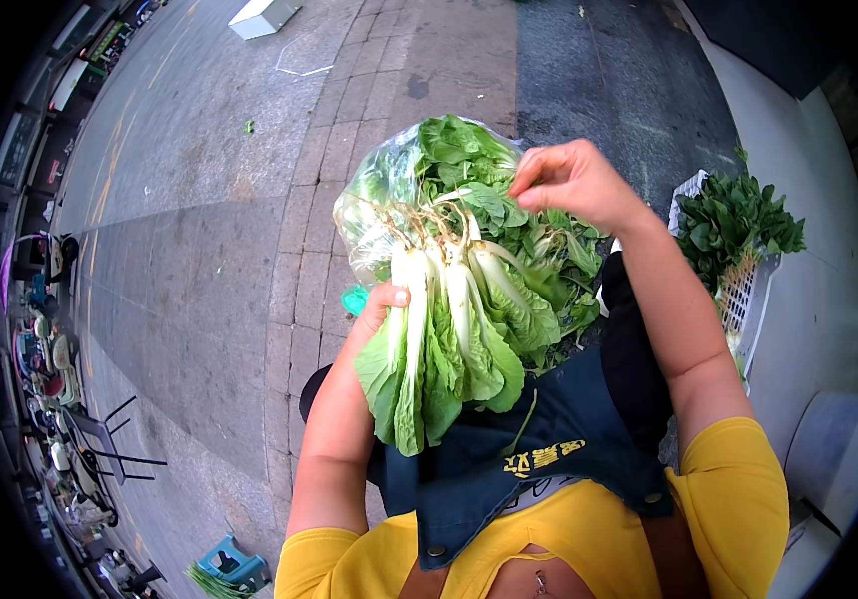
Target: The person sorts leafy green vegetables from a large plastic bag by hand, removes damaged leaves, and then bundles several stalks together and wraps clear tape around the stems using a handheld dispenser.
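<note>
My left hand (384, 303) grips a bunch of leafy greens (463, 299) with white stalks, its thin brown roots pointing away from me and its leaves hanging over my dark apron. Raised to the upper right of the roots is my right hand (567, 183), thumb and fingertips brought close together; whether something small is between them I cannot tell. Behind the bunch stands a clear plastic bag (373, 187) with more greens in and against it. A pile of loose leaves (575, 258) lies below my right hand. One thin stem lies on the apron (549, 419).
On the right, dark leafy greens (732, 221) fill a white plastic crate (744, 296). A blue stool (230, 561) with green stalks beside it stands at lower left. Further left are an overturned dark chair or stool (110, 445) and parked scooters (58, 359). A white box (260, 19) lies on the pavement ahead.
</note>
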`<state>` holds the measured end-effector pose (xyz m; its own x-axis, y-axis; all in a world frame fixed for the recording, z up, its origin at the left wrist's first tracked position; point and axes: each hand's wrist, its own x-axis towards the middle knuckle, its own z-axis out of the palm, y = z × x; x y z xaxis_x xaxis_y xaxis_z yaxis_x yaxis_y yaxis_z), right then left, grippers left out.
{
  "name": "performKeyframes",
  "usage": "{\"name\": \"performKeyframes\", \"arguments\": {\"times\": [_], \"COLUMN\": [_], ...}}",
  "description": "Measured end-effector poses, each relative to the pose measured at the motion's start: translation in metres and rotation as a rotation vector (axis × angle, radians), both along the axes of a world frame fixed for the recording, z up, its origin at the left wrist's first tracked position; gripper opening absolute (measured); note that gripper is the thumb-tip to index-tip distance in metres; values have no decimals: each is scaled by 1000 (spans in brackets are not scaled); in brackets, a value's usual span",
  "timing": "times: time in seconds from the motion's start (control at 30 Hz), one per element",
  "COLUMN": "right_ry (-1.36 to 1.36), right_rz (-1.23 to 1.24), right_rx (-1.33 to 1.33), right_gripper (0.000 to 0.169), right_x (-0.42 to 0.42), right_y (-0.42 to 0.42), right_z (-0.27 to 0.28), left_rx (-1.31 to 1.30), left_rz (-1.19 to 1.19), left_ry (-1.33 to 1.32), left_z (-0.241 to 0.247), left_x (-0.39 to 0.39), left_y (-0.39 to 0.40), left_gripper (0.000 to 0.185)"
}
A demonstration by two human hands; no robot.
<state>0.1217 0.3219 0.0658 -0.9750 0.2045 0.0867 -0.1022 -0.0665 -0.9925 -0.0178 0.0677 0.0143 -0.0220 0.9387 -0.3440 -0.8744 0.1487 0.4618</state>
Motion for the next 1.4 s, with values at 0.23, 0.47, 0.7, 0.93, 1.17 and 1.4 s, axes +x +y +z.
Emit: {"name": "performKeyframes", "arguments": {"times": [0.23, 0.47, 0.7, 0.93, 1.17, 1.4], "right_ry": [113, 179, 265, 201, 97, 169], "right_rz": [-157, -104, -70, -134, 181, -72], "right_rx": [669, 442, 513, 495, 5, -504], "right_gripper": [18, 9, 11, 7, 14, 28], "right_x": [1, -7, -7, -2, -4, 13], "right_y": [-18, -40, -48, -19, -35, 56], "right_z": [11, 1, 4, 8, 1, 3], "left_rx": [15, -4, -7, 0, 13, 31], "left_rz": [30, 19, 60, -17, -48, -35], "left_ry": [21, 32, 36, 12, -11, -29], "left_z": [12, 5, 16, 7, 8, 7], "left_x": [9, 8, 14, 6, 5, 2], "left_y": [4, 3, 9, 5, 7, -1], "left_gripper": [85, 84, 81, 80, 80, 80]}}
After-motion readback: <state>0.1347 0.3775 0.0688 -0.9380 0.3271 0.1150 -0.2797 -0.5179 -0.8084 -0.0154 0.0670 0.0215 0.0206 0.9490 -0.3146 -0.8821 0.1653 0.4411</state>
